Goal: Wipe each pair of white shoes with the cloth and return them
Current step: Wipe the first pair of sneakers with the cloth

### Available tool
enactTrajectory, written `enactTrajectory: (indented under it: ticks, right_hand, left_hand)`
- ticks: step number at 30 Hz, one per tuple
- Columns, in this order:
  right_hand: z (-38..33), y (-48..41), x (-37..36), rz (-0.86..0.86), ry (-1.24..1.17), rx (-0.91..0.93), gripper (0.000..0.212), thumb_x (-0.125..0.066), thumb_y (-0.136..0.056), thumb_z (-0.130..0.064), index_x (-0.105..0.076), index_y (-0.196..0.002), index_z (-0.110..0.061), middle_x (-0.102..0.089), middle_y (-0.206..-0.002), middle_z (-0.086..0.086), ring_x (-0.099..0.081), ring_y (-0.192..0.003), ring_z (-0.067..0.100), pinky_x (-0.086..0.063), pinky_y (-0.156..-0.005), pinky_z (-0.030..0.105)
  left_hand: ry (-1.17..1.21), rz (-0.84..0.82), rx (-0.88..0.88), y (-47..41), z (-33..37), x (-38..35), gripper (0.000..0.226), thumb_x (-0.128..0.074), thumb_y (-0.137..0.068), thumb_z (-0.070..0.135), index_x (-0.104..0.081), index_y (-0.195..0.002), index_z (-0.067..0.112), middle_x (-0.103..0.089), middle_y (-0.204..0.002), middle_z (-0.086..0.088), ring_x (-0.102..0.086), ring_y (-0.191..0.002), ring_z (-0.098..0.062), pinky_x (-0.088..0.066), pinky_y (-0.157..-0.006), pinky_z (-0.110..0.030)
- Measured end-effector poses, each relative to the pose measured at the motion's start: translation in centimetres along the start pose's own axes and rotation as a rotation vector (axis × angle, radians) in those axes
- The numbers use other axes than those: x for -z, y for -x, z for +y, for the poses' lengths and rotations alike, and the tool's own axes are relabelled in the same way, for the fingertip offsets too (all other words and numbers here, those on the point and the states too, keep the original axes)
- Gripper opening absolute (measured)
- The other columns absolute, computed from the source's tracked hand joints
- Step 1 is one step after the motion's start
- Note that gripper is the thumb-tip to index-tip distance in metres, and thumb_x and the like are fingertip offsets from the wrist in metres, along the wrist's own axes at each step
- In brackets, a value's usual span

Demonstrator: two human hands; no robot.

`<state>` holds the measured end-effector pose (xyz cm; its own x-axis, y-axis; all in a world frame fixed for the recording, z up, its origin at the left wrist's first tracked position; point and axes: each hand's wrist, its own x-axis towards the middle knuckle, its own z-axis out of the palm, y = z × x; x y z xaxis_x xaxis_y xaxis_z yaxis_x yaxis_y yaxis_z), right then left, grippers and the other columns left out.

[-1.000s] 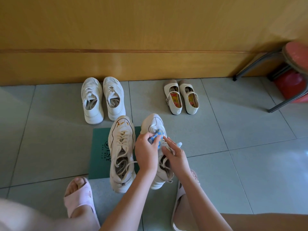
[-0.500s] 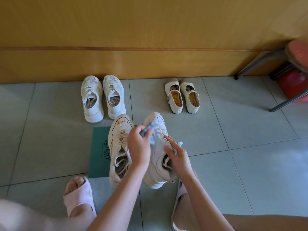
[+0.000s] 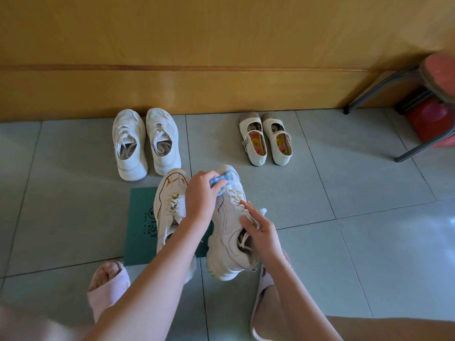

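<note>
Green and printed "LSY", the mat [image 3: 140,225] lay under the flat sneaker [image 3: 170,200], whose tongue label showed the letters "SHIO". At the mat's right edge, the left hand [image 3: 200,198] bunched a blue-and-white cloth [image 3: 222,180] against the toe of the tilted sneaker [image 3: 226,232], and the right hand [image 3: 261,230] curled over its laces. Beyond the mat stood a white trainer pair [image 3: 145,143] and a strap-shoe pair [image 3: 266,139].

- green mat [image 3: 140,223], printed lettering, flat on grey tile floor [image 3: 369,254], 9 o'clock of centre
- wood-panel wall [image 3: 221,45], 12 o'clock
- red-seat stool [image 3: 438,70], 2 o'clock
- pink slippers [image 3: 108,289], 6–7 o'clock
</note>
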<state>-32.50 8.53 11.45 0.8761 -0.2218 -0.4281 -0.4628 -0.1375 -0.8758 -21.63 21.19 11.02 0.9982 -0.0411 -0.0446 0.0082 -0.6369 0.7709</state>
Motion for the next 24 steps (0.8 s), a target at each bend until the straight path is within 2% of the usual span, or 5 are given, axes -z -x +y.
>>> enactTrajectory:
  ticks: [3,9,15,22,24]
  right_hand:
    - [0.1,-0.2,-0.3,-0.017,0.059,0.021,0.038,-0.053,-0.095,-0.018,-0.054,-0.127,-0.037,-0.041,-0.144,-0.017,-0.043,-0.127,0.002,-0.037,-0.094,0.016]
    - [0.1,-0.1,-0.5,0.015,0.055,0.02,0.037,-0.053,-0.094,-0.017,-0.055,-0.124,-0.039,-0.044,-0.142,-0.017,-0.046,-0.121,0.0,-0.037,-0.094,0.019]
    - [-0.2,0.1,-0.9,0.032,0.057,0.019,0.042,-0.054,-0.093,-0.017,-0.052,-0.108,-0.056,-0.048,-0.138,-0.017,-0.05,-0.119,0.002,-0.042,-0.098,0.025]
    - [-0.2,0.3,-0.5,0.029,0.012,0.017,0.041,-0.053,-0.094,-0.016,-0.054,-0.11,-0.054,-0.051,-0.137,-0.014,-0.05,-0.122,0.006,-0.043,-0.094,0.02]
    - [-0.2,0.2,-0.6,0.026,0.02,0.019,0.041,-0.053,-0.094,-0.016,-0.054,-0.11,-0.054,-0.05,-0.138,-0.015,-0.049,-0.123,0.006,-0.042,-0.097,0.022]
  left_hand:
    - [-0.045,0.012,0.024,1.4,-0.3,0.4,0.019,-0.067,-0.086,0.027,-0.07,-0.091,0.009,-0.064,-0.083,-0.007,-0.055,-0.075,-0.019,-0.042,-0.059,-0.029]
    - [-0.026,-0.014,0.085,3.1,-0.1,0.4,0.022,-0.067,-0.085,0.03,-0.07,-0.094,0.01,-0.067,-0.085,-0.008,-0.06,-0.078,-0.023,-0.05,-0.067,-0.039]
    - [-0.054,-0.008,0.166,5.5,0.2,0.3,0.026,-0.06,-0.089,0.035,-0.066,-0.086,0.01,-0.066,-0.075,-0.006,-0.061,-0.07,-0.022,-0.049,-0.06,-0.037]
    - [0.123,0.1,0.189,4.2,0.5,0.6,0.022,-0.065,-0.086,0.031,-0.067,-0.089,0.009,-0.065,-0.081,-0.005,-0.058,-0.071,-0.017,-0.046,-0.058,-0.029]
    - [0.16,0.136,0.18,1.2,0.9,0.9,0.023,-0.066,-0.085,0.03,-0.067,-0.092,0.008,-0.064,-0.084,-0.005,-0.059,-0.074,-0.019,-0.051,-0.061,-0.036]
